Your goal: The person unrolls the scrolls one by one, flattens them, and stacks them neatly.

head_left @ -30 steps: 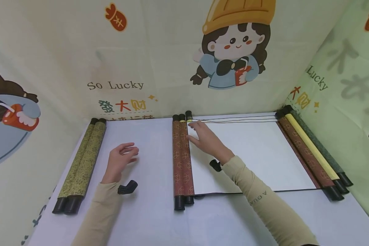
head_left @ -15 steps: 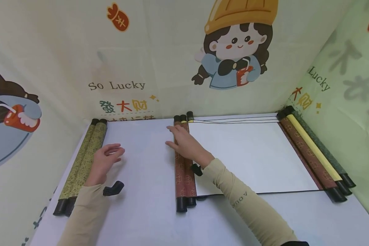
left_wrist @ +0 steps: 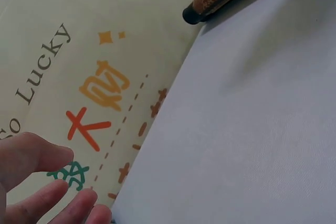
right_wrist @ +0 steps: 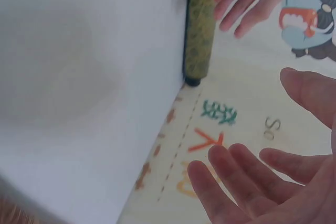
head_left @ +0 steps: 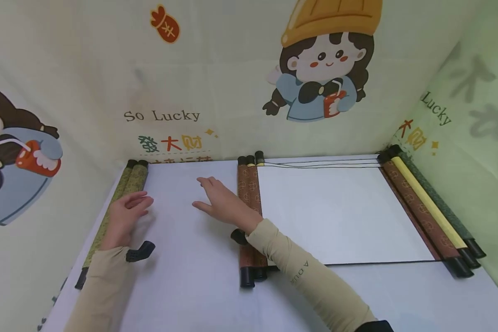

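My left hand (head_left: 124,216) hovers over two yellow-green patterned scrolls (head_left: 139,176) on the left side of the table, its fingers loosely bent and holding nothing. In the right wrist view that hand overlaps a rolled scroll (right_wrist: 200,30). My right hand (head_left: 224,203) reaches left across the reddish-brown scroll rolls (head_left: 243,182), fingers spread above the white tabletop, also with nothing in it. Right of these rolls lies a white unrolled sheet (head_left: 328,212). The right forearm covers part of the brown rolls and the sheet's near edge.
At the table's right end lie a brown roll (head_left: 426,207), a yellow roll (head_left: 429,203) and a dark green roll (head_left: 440,198), side by side with black end knobs. Thin dark cords (head_left: 319,161) run along the back. A printed cloth wall (head_left: 232,92) stands behind the table (head_left: 182,276).
Both hands have moved left: the left from beside the yellow-green scrolls to over them, the right from the brown rolls' far end to past their left side. The scrolls stay put.
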Tool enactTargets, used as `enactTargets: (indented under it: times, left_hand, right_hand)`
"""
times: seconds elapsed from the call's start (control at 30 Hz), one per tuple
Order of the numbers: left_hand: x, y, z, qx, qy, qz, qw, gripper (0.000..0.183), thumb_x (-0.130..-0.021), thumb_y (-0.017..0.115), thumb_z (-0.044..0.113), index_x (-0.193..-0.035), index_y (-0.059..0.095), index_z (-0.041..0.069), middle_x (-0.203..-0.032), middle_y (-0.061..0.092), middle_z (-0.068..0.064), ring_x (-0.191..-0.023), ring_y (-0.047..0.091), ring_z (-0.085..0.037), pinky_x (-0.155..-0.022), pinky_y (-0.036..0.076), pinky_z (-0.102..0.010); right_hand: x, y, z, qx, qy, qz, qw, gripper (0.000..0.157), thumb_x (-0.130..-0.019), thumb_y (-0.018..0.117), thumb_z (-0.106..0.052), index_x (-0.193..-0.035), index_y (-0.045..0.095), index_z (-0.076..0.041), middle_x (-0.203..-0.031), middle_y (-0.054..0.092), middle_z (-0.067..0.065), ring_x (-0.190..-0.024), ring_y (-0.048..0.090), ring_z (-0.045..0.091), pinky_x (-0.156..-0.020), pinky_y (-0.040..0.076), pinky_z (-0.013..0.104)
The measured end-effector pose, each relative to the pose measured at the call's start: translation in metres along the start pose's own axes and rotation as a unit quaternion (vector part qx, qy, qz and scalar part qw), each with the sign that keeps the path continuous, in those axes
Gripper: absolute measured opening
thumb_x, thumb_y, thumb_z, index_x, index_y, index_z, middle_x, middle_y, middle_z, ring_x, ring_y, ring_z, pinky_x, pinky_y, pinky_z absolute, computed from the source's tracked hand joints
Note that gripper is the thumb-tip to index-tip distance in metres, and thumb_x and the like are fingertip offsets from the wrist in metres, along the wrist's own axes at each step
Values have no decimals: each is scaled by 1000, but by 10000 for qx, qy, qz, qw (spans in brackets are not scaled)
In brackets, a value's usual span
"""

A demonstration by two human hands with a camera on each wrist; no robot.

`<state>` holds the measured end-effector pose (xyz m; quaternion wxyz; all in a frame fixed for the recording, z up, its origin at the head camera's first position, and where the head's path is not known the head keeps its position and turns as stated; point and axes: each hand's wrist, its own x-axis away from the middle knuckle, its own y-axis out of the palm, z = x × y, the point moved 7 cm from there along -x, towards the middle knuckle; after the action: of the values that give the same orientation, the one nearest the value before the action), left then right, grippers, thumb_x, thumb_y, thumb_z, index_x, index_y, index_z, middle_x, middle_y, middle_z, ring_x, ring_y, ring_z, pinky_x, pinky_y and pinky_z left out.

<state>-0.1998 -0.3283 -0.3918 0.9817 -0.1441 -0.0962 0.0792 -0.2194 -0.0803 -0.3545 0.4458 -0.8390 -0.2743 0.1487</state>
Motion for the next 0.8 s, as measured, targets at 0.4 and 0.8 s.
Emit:
enactTargets:
  times: [0.4,0.8]
  left_hand:
    - [-4,-25,2,-832,-92,531,9951,50,-94,68,31,-132,56,1,-91,57,27,-76,59,5,-70,51,-15]
    - [-5,-44,-1,-1408,-544,775,9855,64,-95,62,43,-144,49,3,-136,51,-11,-104,49,-6,-77,44,-25]
  right_hand:
    - [-26,22,-41,-161,-125,-91,9998,67,-100,57,-41,-152,33,-5,-142,49,10,-129,50,16,-107,42,22]
    - [-45,60,-73,-738,76,-299,9968,68,-99,57,-47,-152,35,-12,-138,51,1,-123,52,6,-99,44,16]
